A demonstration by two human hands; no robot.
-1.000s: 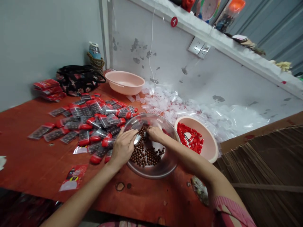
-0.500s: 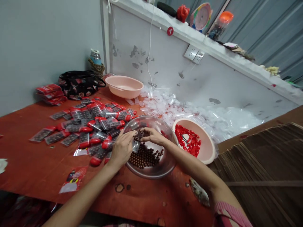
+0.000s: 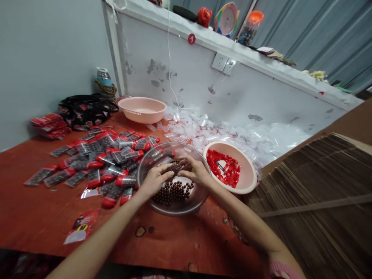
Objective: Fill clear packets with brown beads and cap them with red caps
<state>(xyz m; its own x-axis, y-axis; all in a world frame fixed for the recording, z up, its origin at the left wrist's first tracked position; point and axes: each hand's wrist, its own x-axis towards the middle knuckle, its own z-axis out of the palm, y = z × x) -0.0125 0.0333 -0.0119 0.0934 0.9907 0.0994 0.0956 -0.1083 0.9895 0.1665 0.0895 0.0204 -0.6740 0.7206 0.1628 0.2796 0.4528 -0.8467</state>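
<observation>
My left hand (image 3: 155,180) and my right hand (image 3: 196,171) meet over a clear glass bowl (image 3: 171,149), their fingers closing on a small clear plastic packet (image 3: 176,166) that is dark with brown balls and mostly hidden. Many shiny brown balls (image 3: 171,195) lie loose in the bowl below my hands. Beside the bowl on the left, several filled clear packets (image 3: 75,179) with red ends lie scattered on the red-brown table (image 3: 43,217). On the right stands a pink bowl (image 3: 247,182) holding red plastic pieces (image 3: 223,168).
A pink basin (image 3: 142,109) stands at the back. A heap of clear plastic scraps (image 3: 232,139) lies along the wall. Back left are a black patterned bag (image 3: 84,112), a bottle in a woven holder (image 3: 104,81), and stacked red packets (image 3: 48,124). Stacked brown sheets (image 3: 308,205) fill the right.
The whole scene has shifted left and up as my head turned. My hands have drawn closer together over the bowl, and the packet is more hidden between my fingers.
</observation>
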